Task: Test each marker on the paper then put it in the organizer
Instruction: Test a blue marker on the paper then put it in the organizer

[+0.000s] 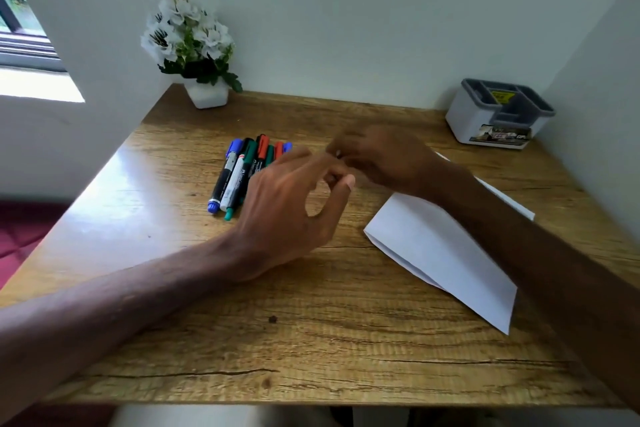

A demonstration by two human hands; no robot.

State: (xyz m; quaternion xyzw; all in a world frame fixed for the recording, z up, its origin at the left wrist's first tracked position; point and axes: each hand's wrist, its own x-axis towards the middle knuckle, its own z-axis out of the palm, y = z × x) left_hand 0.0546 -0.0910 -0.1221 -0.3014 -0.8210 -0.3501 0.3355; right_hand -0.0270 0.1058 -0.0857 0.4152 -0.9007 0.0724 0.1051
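Several markers [242, 170] with blue, green, red and black caps lie side by side on the wooden table [311, 340], left of centre. My left hand [287, 211] hovers just right of them and hides part of the row. Its fingers are loosely bent and hold nothing that I can see. My right hand [384, 159] is blurred, close to my left fingertips, and I see nothing in it either. A folded white paper [440, 253] lies at the right, partly under my right forearm. The grey and white organizer [498, 114] stands in the far right corner.
A white pot of white flowers [207, 95] stands at the back left of the table. Walls close in the back and the right side. A window is at the far left, and the table's front edge runs near the bottom.
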